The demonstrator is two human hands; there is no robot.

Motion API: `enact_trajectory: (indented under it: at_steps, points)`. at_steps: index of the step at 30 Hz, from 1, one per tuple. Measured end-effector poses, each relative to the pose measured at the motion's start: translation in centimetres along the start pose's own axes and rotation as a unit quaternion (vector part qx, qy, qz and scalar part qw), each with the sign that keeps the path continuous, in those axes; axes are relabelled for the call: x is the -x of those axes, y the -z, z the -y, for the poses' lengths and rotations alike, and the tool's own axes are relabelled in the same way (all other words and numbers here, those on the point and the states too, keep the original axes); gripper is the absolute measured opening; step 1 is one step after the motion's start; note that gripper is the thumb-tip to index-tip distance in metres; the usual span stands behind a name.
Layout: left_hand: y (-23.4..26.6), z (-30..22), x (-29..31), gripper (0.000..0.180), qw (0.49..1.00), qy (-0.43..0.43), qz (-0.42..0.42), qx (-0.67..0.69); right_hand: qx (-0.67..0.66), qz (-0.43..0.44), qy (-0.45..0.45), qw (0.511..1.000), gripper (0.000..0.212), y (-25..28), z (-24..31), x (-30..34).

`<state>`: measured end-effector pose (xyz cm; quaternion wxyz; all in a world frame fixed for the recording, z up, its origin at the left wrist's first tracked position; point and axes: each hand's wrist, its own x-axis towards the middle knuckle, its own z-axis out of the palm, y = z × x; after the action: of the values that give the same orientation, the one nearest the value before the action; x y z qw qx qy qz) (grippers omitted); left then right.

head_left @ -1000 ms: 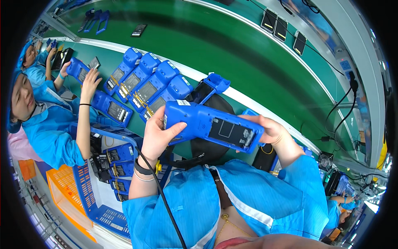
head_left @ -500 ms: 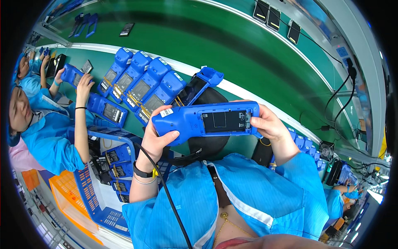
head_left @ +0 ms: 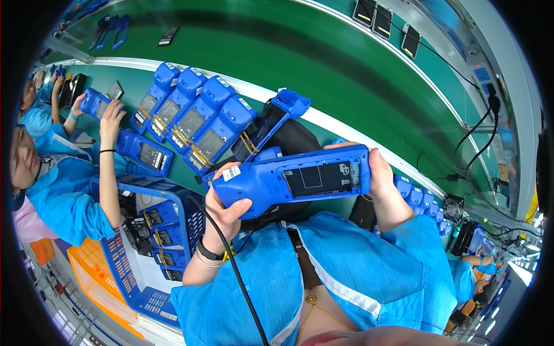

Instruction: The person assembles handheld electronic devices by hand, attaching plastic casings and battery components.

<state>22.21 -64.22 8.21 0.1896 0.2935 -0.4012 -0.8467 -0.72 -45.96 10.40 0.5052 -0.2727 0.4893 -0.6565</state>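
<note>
Between my two hands is a blue handheld terminal (head_left: 262,183), held lengthwise with its back facing up. Its black battery bay (head_left: 318,178) lies uncovered, with no battery in it. My left hand (head_left: 224,203) grips the wide end, thumb across the casing beside a white label. Around the narrow end curls my right hand (head_left: 384,176); its fingers pass behind the casing. Just beyond, several blue terminals (head_left: 214,140) with batteries and yellow rubber bands lie in a slanted row. One more terminal (head_left: 266,124) leans at the row's right end, over a black bag (head_left: 294,138).
At my left a co-worker's hands (head_left: 111,121) hold another blue terminal. A blue basket (head_left: 151,297) with banded terminals stands beside me, next to an orange basket (head_left: 92,277). A black cable (head_left: 231,259) hangs before my left arm. More terminals (head_left: 424,199) stand at right.
The terminal in my hands has shifted slightly right and down. My right thumb has moved off the battery bay's end to the casing's outer edge.
</note>
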Motion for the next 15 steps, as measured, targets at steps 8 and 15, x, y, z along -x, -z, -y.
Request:
enact_trajectory:
  at_steps: [8,15]
  points:
    - [0.0,0.0,-0.3,0.074,0.999,-0.029,-0.035,-0.026,0.093,-0.089,-0.011,0.992,0.031,-1.0,-0.2,-0.1]
    - [-0.5,0.6,-0.5,0.084,0.999,-0.025,-0.027,-0.019,0.022,-0.124,0.018,0.992,0.031,-0.1,-3.0,-0.3]
